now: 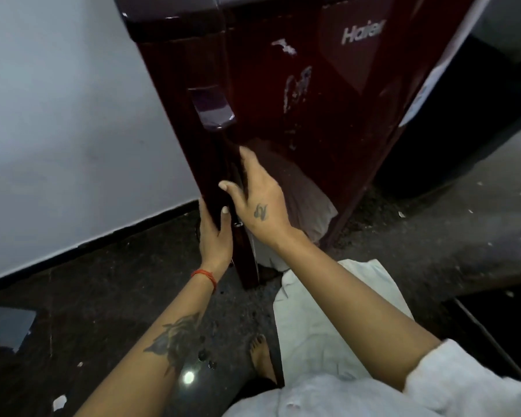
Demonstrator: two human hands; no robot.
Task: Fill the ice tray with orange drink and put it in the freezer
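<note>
**Both hands on the edge of the closed fridge door**

A dark red fridge (298, 100) is filling the upper middle of the view, leaning from 12 o'clock down toward the centre, with the word "Haier" showing on its front. Its door looks shut, and a glossy recessed handle (212, 108) is sitting on the left part of the door, above the hands.

The left hand (214, 233) is gripping the fridge's left edge just below centre, thumb on the front face and fingers wrapping round the side out of sight. A red thread (205, 276) is circling that wrist, and a tattoo is showing on the forearm at 7 o'clock.

The right hand (257, 197) is lying against the door edge just beside and above the left one, fingers straight and close together, pressing flat and holding nothing; a small tattoo is marking its back.

The ice tray is not showing anywhere in view, so its place cannot be told.

A pale wall (57, 100) is filling the 9 to 11 o'clock side, meeting a dark speckled floor (103, 296). White clothing (328, 326) and a bare foot (260, 361) are showing at 6 o'clock.
</note>
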